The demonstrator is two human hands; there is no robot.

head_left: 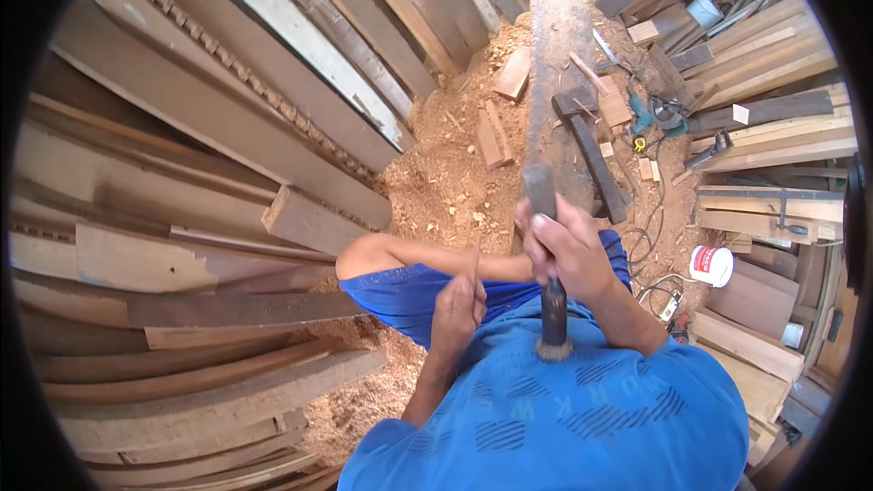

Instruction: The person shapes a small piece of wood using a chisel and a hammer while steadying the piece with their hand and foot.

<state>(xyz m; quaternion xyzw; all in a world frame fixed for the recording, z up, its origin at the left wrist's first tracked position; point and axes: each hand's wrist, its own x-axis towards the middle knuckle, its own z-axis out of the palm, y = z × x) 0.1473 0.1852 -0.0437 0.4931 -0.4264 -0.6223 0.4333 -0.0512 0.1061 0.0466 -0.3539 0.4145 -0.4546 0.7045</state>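
My right hand (575, 250) is wrapped round a wide chisel (553, 309) in front of my chest. Its flat grey blade points away from me, and the dark handle ends near my blue shirt. Lower and to the left, my left hand (457, 314) is closed round a thin wooden stick (475, 262) that pokes up from the fingers. The stick's lower end is hidden in the hand. Beyond my right hand, a dark wooden mallet (596, 159) lies on the long plank bench (559, 45), its handle slanting toward me.
Boards (227, 118) stand and lie stacked along the left. Wood shavings (446, 191) cover the floor around two loose blocks. At right are a teal power tool (642, 115), a yellow tape measure (639, 145), cords, a white bucket (712, 265) and more stacked timber (773, 145).
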